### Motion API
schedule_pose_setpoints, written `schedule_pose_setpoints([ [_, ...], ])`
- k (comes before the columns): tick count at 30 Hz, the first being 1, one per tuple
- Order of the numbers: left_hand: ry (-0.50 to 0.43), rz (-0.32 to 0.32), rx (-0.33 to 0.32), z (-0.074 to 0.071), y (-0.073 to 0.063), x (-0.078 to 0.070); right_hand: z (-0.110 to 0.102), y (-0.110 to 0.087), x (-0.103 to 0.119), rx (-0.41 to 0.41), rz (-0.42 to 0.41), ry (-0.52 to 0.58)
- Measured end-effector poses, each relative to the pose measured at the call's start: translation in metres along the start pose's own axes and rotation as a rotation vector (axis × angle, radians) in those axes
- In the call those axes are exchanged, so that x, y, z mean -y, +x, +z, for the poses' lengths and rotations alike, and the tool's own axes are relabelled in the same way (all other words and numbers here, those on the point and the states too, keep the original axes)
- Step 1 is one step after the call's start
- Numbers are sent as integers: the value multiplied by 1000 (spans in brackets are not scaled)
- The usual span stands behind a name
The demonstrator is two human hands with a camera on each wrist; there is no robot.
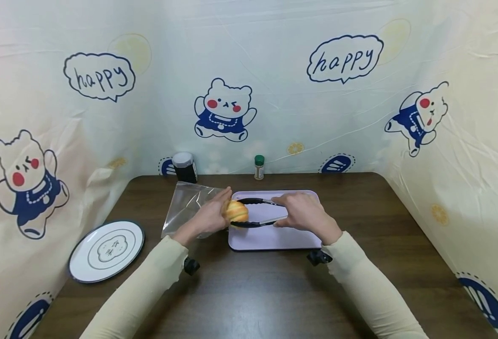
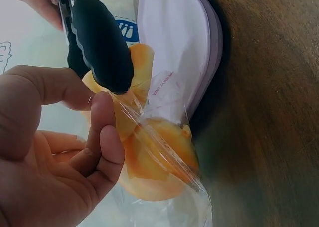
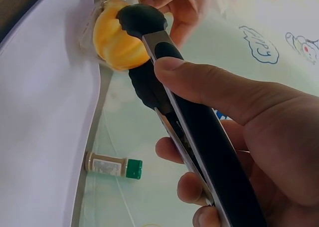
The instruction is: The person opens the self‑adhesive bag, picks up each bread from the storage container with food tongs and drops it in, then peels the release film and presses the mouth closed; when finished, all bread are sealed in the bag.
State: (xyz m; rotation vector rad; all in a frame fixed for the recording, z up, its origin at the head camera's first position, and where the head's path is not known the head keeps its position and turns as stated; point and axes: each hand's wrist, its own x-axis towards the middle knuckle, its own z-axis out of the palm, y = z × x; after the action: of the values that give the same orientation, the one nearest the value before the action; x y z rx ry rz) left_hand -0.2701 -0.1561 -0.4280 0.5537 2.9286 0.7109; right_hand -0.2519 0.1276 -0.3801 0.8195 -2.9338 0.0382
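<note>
My left hand pinches the edge of a clear plastic bag between thumb and fingers. In my right hand is a pair of tongs with black tips and metal arms. The tongs' tips sit on either side of a striped yellow-orange bread roll, over the left end of a pale lilac tray. In the left wrist view, clear film covers part of the bread, next to a tong tip. The right wrist view shows the roll with crinkled plastic around it.
At the left of the brown table lies a white plate with a dark rim. Along the back edge stand a black jar with a grey lid and a small green-capped spice bottle. Printed cloth surrounds the table.
</note>
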Motion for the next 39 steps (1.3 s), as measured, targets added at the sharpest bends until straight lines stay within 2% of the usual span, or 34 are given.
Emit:
schedule_pose_setpoints([
  [6, 11, 38, 20, 2, 0, 0, 0, 1, 2, -11, 2, -12],
  [10, -7, 29, 29, 1, 0, 2, 1, 2, 1, 7, 4, 20],
  [15, -178, -8, -5, -3, -1, 10, 0, 2, -6, 17, -10, 66],
  [19, -272, -3, -36, -6, -1, 15, -1, 2, -12, 10, -23, 113],
  [24, -286, 24, -69, -8, -1, 16, 0, 2, -16, 11, -19, 161],
  [27, -279, 15, -69, -7, -1, 16, 1, 2, -17, 17, -27, 164],
  [34, -274, -19, -5, -8, -1, 13, 1, 1, -21, 37, -28, 184],
  [39, -233, -30, 0, -9, -1, 12, -2, -2, -24, 34, -18, 185],
])
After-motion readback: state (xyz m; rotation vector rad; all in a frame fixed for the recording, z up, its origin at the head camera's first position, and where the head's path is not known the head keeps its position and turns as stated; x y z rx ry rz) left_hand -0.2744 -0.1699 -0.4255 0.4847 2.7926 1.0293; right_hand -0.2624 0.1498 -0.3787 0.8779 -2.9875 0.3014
